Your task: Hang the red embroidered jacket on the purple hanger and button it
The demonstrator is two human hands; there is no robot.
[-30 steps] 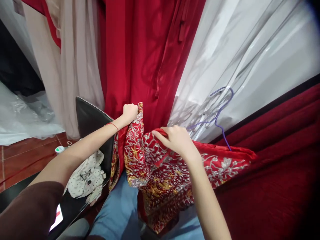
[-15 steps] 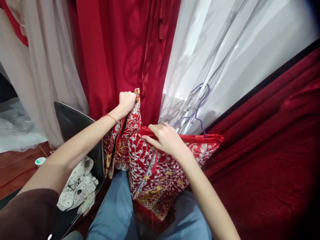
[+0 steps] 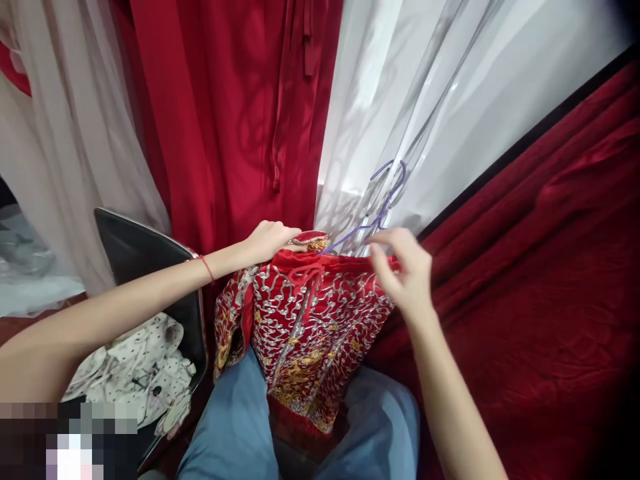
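red satin drapes (image 3: 225, 120) behind — left hand (image 3: 267, 240) clenched on embroidered garment (image 3: 305, 320), right hand (image 3: 405, 273) loose, fingers apart.

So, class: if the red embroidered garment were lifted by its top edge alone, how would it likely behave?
The red embroidered garment would probably flop: it already drapes and folds over the person's lap. The dense silver and gold embroidery suggests some weight for cloth, so it may pull down. The left hand grips one top corner while the right hand is open near the purple hanger, so the other side might sag.
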